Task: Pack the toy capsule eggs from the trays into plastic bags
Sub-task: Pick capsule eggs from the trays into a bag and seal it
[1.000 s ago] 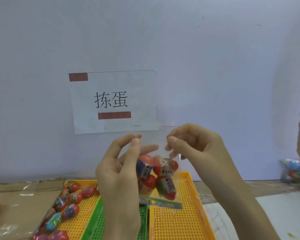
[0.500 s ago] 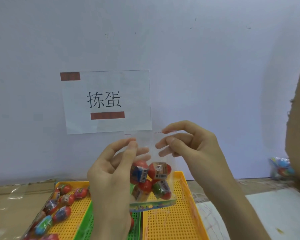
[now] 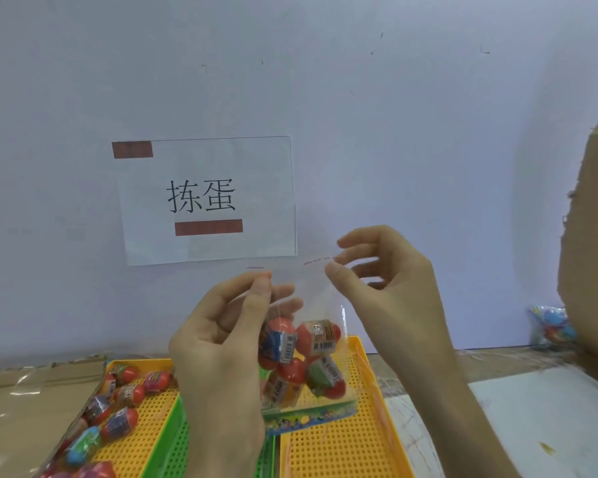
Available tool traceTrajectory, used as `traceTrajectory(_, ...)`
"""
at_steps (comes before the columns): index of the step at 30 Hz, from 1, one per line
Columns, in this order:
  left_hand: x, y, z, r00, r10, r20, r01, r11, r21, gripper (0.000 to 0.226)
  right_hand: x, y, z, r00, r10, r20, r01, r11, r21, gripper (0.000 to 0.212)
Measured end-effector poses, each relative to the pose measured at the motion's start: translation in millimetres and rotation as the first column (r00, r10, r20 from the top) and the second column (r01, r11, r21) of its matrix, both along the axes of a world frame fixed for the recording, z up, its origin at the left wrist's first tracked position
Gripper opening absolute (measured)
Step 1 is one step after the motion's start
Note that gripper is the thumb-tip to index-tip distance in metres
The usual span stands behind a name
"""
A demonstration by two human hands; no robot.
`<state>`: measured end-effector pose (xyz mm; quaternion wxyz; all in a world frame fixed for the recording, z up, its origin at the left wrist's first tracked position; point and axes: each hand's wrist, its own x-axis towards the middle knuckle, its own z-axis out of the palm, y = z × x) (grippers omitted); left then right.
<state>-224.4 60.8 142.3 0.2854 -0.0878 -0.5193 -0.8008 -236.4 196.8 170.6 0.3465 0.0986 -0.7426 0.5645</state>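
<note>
I hold a clear plastic bag (image 3: 311,294) up in front of the wall. Several toy capsule eggs (image 3: 301,360) sit in its bottom, above a colourful printed strip. My left hand (image 3: 221,346) pinches the bag's top left edge between thumb and forefinger. My right hand (image 3: 380,288) pinches the top right edge near the red-printed seal line. Below, more loose eggs (image 3: 118,401) lie on the left yellow tray (image 3: 145,432). A green tray (image 3: 176,450) and a right yellow tray (image 3: 339,446) lie beside it.
A paper sign (image 3: 204,198) hangs on the white wall. A packed bag of eggs (image 3: 549,326) lies at the far right by a cardboard flap (image 3: 591,236). Brown cardboard (image 3: 25,401) covers the table's left, a white sheet (image 3: 532,408) its right.
Both hands have moved slightly apart along the bag's top edge, spreading it wider. The view has shifted a little, and the cardboard flap shows at the right.
</note>
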Motion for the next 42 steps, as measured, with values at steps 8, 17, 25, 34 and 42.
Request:
traceTrajectory(8,2,8,-8,0.999,-0.045,0.005,0.045,0.975,-0.219,0.011,11,-17,2,0.958,-0.041,-0.284,0.125,0.951,0.282,0.026)
traceTrajectory(17,6,13,-9,0.997,0.023,-0.076,-0.049,0.933,-0.358,0.018,7,-8,3,0.987,0.118,-0.111,-0.081,0.952,0.296,0.012)
traceTrajectory(25,7,2,-2,0.992,-0.058,-0.112,0.002,0.896,-0.443,0.006,6,4,6,0.974,0.2,-0.108,-0.153,0.928,0.34,0.012)
traceTrajectory(34,10,-1,0,0.988,-0.047,-0.145,-0.024,0.892,-0.451,0.015,5,-1,4,0.962,0.214,-0.169,-0.14,0.919,0.368,0.012)
traceTrajectory(42,11,-3,2,0.989,-0.018,-0.145,-0.046,0.903,-0.426,0.022,6,-5,4,0.949,0.17,-0.266,-0.092,0.955,0.28,0.009)
